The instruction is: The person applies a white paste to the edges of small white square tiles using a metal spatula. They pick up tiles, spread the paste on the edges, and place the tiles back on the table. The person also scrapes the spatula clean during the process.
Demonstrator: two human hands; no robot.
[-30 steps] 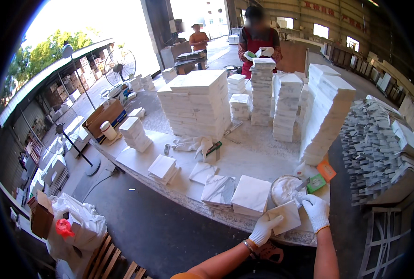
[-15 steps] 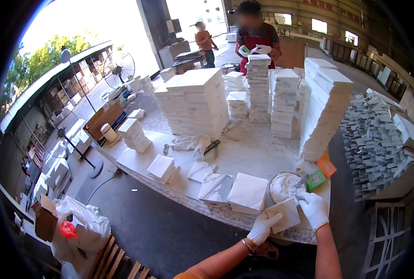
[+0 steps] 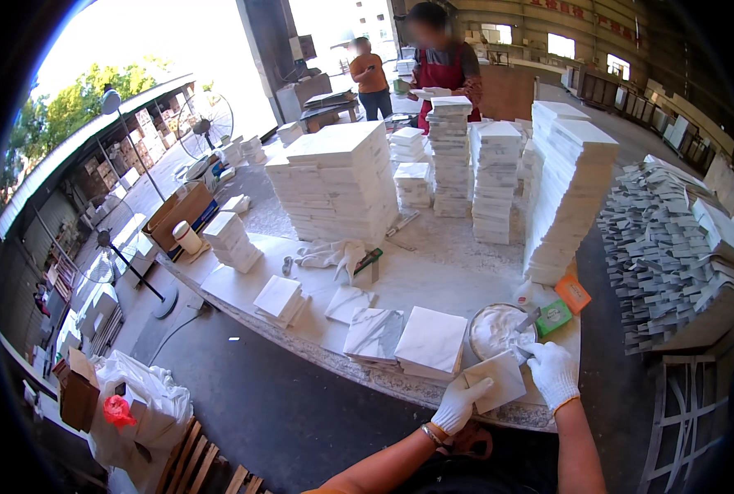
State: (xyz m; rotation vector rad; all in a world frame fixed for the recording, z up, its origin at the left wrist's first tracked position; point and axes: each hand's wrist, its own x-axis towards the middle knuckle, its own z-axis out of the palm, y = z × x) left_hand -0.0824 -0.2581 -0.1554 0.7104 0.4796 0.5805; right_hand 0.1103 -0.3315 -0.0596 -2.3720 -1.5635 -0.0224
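Just beside the bowl (image 3: 472, 336) of white paste (image 3: 497, 331), the tile (image 3: 503, 383) is gripped by the fingers of the left hand (image 3: 458, 404), best kept steady; what is held by the right hand (image 3: 553, 373) cannot be told.

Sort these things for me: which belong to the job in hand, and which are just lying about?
In the job, apparently:
- tile, in the left hand
- bowl, by the right hand
- tile stacks

Just lying about, apparently:
- cloth
- box
- red plastic

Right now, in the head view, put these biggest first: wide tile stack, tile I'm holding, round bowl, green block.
1. Wide tile stack
2. Held tile and round bowl: too alike to rank
3. Green block, smallest
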